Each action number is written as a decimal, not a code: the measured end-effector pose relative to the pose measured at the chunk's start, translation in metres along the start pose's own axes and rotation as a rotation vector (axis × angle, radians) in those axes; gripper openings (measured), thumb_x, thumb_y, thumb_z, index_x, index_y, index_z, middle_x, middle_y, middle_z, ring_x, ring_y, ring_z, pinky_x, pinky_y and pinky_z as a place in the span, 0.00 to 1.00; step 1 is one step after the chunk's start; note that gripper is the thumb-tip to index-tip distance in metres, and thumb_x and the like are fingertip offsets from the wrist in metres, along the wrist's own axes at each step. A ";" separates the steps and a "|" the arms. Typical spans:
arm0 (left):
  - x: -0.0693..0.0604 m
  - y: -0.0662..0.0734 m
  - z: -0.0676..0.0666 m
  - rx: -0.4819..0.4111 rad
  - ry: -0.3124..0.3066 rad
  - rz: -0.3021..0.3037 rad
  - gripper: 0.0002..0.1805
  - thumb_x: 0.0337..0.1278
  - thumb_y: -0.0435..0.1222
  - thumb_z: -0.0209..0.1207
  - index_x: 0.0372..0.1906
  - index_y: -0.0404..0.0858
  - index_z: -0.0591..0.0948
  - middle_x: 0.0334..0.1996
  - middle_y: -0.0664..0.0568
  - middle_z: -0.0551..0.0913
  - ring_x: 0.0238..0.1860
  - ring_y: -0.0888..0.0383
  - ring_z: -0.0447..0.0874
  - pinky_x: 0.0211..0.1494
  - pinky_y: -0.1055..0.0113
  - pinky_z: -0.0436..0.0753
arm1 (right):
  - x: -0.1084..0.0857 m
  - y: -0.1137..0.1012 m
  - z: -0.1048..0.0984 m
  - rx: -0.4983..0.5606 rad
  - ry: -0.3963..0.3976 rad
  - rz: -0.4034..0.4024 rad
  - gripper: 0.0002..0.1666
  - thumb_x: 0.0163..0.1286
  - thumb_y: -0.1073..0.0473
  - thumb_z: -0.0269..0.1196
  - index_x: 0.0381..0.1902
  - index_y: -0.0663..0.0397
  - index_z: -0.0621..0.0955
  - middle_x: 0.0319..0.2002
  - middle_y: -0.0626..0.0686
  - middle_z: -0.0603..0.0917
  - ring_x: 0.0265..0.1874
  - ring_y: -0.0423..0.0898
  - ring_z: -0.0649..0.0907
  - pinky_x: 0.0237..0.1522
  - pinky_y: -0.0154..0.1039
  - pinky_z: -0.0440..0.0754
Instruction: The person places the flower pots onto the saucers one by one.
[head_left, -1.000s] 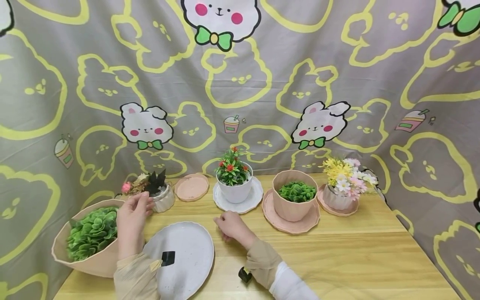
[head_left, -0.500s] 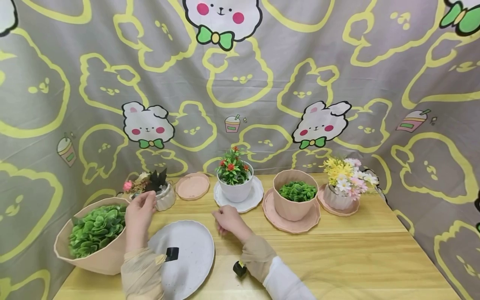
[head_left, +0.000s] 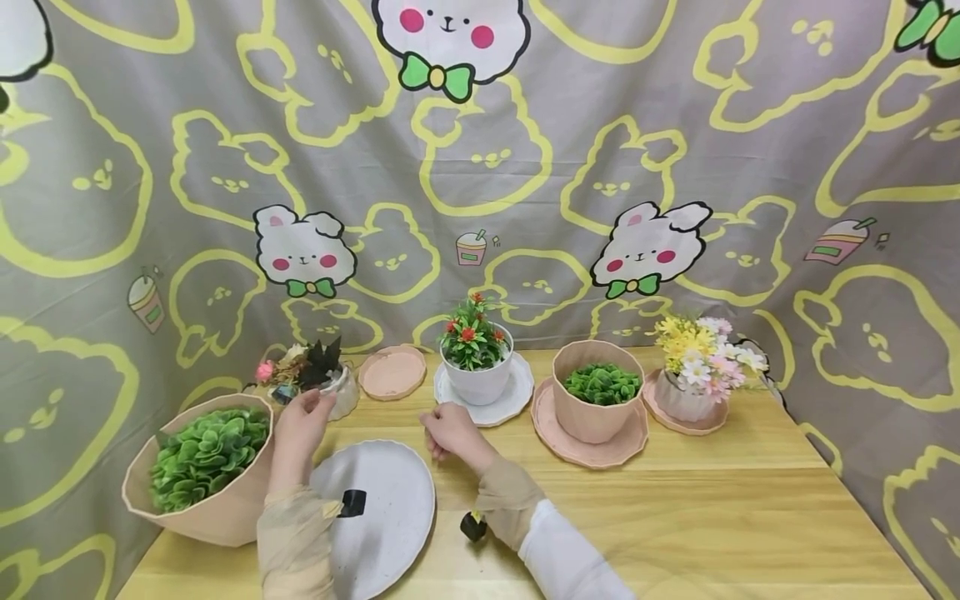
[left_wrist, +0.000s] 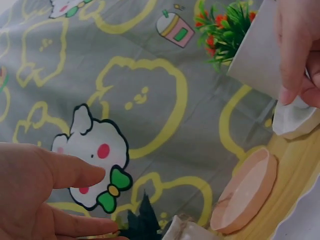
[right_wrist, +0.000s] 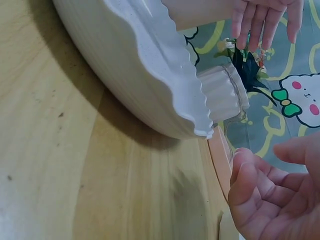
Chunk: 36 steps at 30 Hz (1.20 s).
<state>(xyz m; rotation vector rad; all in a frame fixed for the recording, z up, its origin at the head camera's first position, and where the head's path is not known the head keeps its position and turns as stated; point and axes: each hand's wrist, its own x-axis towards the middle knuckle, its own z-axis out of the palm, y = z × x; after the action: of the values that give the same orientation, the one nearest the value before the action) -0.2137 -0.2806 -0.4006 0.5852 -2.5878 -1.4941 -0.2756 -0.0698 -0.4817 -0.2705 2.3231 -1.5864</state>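
Note:
My left hand (head_left: 302, 429) hovers at the front of a small white pot (head_left: 347, 395) with dark leaves and dried flowers (head_left: 303, 367). Its fingers are nearly straight, thumb apart, and hold nothing in the left wrist view; whether a fingertip touches the leaves I cannot tell. My right hand (head_left: 457, 433) is over the table in front of a white pot (head_left: 480, 382) of red flowers. Loosely curled, its fingers hold nothing in the right wrist view. A large whitish plate (head_left: 397, 500) lies between my forearms, partly covered by the left sleeve.
A big pink pot (head_left: 225, 521) of green leaves stands left of my left forearm. Along the back are a pink saucer (head_left: 392, 372), a pink pot (head_left: 596, 421) on its saucer, and a pot of pastel flowers (head_left: 693, 367). A patterned cloth (head_left: 510, 275) hangs behind.
My left hand has drifted a little to the right, across the front of the small white pot. The right hand has shifted slightly away from me. The pots stay put as the head view turns slightly.

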 end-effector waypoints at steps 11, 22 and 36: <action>0.016 0.000 0.006 0.016 -0.056 -0.063 0.41 0.71 0.47 0.48 0.75 0.26 0.48 0.74 0.28 0.50 0.75 0.33 0.49 0.76 0.44 0.57 | 0.013 -0.006 0.002 -0.012 -0.008 0.004 0.23 0.75 0.53 0.54 0.23 0.63 0.78 0.13 0.50 0.76 0.09 0.41 0.76 0.15 0.36 0.81; 0.029 -0.003 0.007 0.068 -0.065 -0.065 0.43 0.68 0.45 0.49 0.74 0.23 0.45 0.74 0.25 0.47 0.75 0.31 0.45 0.77 0.44 0.52 | 0.023 -0.008 0.002 -0.015 -0.036 -0.002 0.23 0.75 0.53 0.53 0.24 0.63 0.78 0.12 0.49 0.76 0.09 0.40 0.75 0.15 0.33 0.80; 0.043 -0.004 0.009 0.095 0.015 -0.058 0.42 0.63 0.43 0.54 0.69 0.16 0.54 0.68 0.21 0.58 0.70 0.29 0.57 0.74 0.44 0.59 | 0.030 -0.007 0.007 0.023 -0.061 -0.008 0.23 0.75 0.54 0.53 0.25 0.66 0.78 0.12 0.48 0.75 0.09 0.40 0.75 0.14 0.31 0.78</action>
<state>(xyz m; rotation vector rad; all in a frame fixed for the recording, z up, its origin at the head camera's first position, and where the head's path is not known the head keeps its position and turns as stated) -0.2541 -0.2914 -0.4131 0.6844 -2.6638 -1.3833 -0.3017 -0.0881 -0.4818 -0.3186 2.2594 -1.5855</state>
